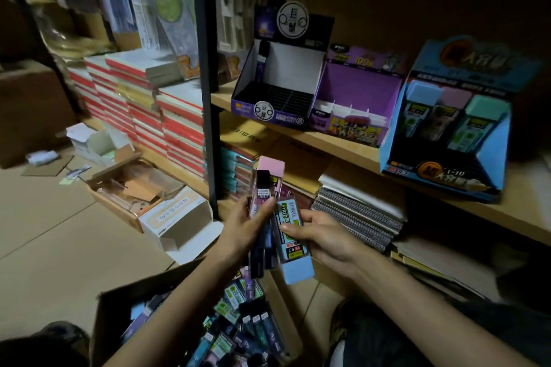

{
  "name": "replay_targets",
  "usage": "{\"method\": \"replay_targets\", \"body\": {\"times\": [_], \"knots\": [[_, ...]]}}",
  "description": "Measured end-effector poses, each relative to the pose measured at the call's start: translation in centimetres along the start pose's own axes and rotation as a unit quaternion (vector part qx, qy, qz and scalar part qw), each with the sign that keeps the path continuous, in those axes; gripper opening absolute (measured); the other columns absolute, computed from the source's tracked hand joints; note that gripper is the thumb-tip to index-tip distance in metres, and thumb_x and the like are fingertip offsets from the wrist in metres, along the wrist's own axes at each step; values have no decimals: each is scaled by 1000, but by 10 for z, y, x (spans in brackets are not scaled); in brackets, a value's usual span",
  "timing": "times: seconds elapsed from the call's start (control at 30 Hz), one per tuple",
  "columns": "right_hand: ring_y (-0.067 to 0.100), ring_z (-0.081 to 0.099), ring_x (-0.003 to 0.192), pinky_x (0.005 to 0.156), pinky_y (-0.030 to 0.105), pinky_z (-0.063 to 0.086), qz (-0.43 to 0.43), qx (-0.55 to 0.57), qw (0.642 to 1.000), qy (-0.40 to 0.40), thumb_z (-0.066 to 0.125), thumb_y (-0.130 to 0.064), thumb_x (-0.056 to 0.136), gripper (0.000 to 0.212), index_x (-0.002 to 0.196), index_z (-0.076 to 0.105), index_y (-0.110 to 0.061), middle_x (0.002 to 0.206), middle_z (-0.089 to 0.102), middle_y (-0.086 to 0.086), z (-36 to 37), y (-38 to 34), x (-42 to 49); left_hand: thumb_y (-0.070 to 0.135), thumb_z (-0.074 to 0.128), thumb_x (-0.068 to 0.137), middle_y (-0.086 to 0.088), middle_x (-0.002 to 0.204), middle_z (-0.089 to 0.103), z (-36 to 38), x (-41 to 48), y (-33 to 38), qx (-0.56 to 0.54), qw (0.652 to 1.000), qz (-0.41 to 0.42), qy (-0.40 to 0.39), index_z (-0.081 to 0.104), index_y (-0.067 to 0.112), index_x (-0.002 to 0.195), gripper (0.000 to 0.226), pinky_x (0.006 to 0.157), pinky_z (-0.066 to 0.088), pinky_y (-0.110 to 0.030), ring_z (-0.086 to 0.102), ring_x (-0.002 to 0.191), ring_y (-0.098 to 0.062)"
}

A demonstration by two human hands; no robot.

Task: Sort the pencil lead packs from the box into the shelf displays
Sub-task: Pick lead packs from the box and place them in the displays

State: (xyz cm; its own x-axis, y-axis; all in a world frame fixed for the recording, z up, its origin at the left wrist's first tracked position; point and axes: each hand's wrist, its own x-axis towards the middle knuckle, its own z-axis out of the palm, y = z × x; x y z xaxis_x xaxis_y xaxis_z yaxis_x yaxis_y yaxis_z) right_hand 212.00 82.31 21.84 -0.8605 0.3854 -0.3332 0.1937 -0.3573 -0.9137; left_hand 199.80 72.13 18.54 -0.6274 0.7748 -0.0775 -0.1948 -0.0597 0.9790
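My left hand [243,225] grips a fan of pencil lead packs, among them a pink-capped pack [269,168] and dark slim packs [261,247]. My right hand [320,235] pinches a blue-capped pack [293,244] at the right of the fan. Below the hands, a cardboard box [113,316] holds several mixed lead packs [238,328]. On the wooden shelf [343,143] stand three displays: a dark one [277,92] with one pack in it, a purple one [354,98], and a blue one [447,125] with three large packs.
A black shelf post [207,77] stands left of the displays. Red-and-white stacked pads [149,110] fill the left shelf. Open small boxes [155,199] lie on the floor. Spiral notebooks [357,214] sit on the lower shelf under the displays.
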Motion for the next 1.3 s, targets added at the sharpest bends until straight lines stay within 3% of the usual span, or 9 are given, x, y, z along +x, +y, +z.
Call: {"method": "replay_targets", "body": {"times": [0.1, 0.33, 0.57, 0.67, 0.87, 0.97, 1.03, 1.17, 1.3], "knots": [[22, 67, 83, 78, 32, 57, -8, 20, 1000, -15, 60, -2, 82, 28, 110, 60, -5, 95, 70, 14, -11, -13, -11, 48, 63, 72, -8, 97, 72, 14, 5, 12, 13, 1000, 13, -20, 56, 14, 111, 52, 66, 57, -33, 72, 82, -23], [29, 66, 67, 60, 37, 57, -42, -36, 998, -1, 56, -32, 89, 36, 123, 46, -29, 85, 68, 14, -46, -55, -34, 47, 59, 72, -4, 94, 73, 37, 17, 50, 30, 997, 41, -58, 59, 19, 109, 46, 60, 56, -22, 72, 82, -17], [30, 70, 69, 57, 33, 57, -123, -148, 977, 97, 46, 13, 86, 38, 112, 41, -15, 105, 57, 12, -78, -107, -63, 47, 58, 73, -5, 99, 70, 49, 38, 86, 49, 994, 66, -76, 56, 22, 110, 45, 65, 57, -29, 72, 82, -18], [20, 71, 73, 59, 23, 55, -184, -223, 948, 131, 56, 8, 84, 34, 107, 58, -17, 92, 70, 2, -95, -131, -81, 48, 57, 74, -6, 103, 70, 58, 46, 95, 59, 992, 71, -83, 56, 17, 118, 54, 78, 56, -41, 70, 90, -23], [1, 63, 56, 45, 12, 42, -260, -309, 848, 344, 77, -12, 72, 20, 88, 67, -20, 70, 69, -4, -136, -175, -104, 43, 56, 76, -7, 100, 70, 58, 48, 93, 52, 991, 92, -88, 59, 20, 110, 41, 69, 57, -32, 71, 88, -21], [7, 58, 63, 53, 19, 40, -265, -389, 793, 386, 78, -16, 73, 17, 84, 66, -18, 77, 64, 2, -152, -191, -95, 39, 56, 80, -14, 103, 69, 64, 50, 96, 32, 992, 98, -70, 60, 13, 111, 42, 80, 56, -39, 68, 93, -27], [20, 58, 76, 63, 30, 42, -247, -445, 764, 397, 78, -17, 74, 23, 94, 67, -12, 87, 64, 9, -158, -199, -83, 36, 56, 81, -12, 96, 72, 69, 50, 99, 18, 992, 107, -71, 61, 9, 109, 39, 74, 57, -32, 69, 85, -22], [19, 55, 80, 61, 28, 37, -209, -568, 715, 351, 74, -15, 78, 19, 95, 64, -13, 84, 61, 2, -161, -207, -55, 32, 56, 80, -3, 74, 73, 73, 52, 99, -10, 989, 120, -88, 61, 5, 100, 35, 54, 54, -21, 70, 64, -15], [20, 57, 83, 68, 29, 40, -147, -613, 725, 277, 71, -13, 80, 18, 95, 61, -13, 89, 61, 2, -163, -223, -41, 34, 56, 79, -3, 76, 74, 69, 54, 99, -22, 988, 120, -99, 60, 6, 100, 36, 54, 55, -22, 71, 67, -18]]}}
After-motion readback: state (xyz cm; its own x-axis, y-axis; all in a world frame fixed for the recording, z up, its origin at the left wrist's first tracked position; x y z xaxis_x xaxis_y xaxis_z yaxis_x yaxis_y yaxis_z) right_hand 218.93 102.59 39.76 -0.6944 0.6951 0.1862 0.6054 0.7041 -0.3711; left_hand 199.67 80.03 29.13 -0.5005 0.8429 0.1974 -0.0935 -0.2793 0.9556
